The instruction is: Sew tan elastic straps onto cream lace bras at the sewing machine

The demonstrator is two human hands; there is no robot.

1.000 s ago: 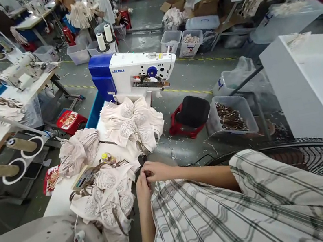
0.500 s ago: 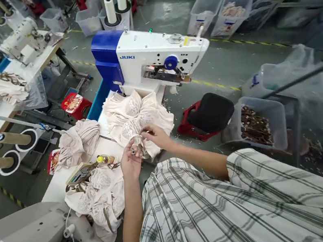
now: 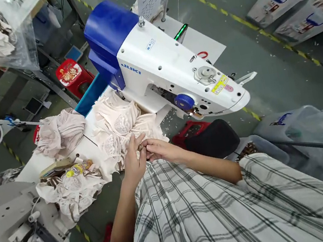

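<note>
My left hand (image 3: 134, 160) and my right hand (image 3: 159, 150) meet in front of my shirt, at the near edge of the pale garments. A small brownish piece (image 3: 140, 146) is pinched between their fingertips; its kind is too small to make out. The left index finger stretches past it. Just beyond my hands, cream bras with lace cups (image 3: 121, 121) lie heaped on the white table (image 3: 91, 133). Behind that heap stands a blue and white JUKI sewing machine (image 3: 150, 56).
Left on the table are folded beige fabric (image 3: 61, 131), a yellow-capped bottle (image 3: 78, 168) and more lace bras (image 3: 74, 193). Another JUKI machine (image 3: 13, 236) stands at lower left. A black-topped stool (image 3: 212, 139) and plastic bins (image 3: 299, 127) are to the right.
The view has moved closer to the blue and white machine. My hands have come together and drawn back from the heaped bras toward my body, the right fingers now meeting the left.
</note>
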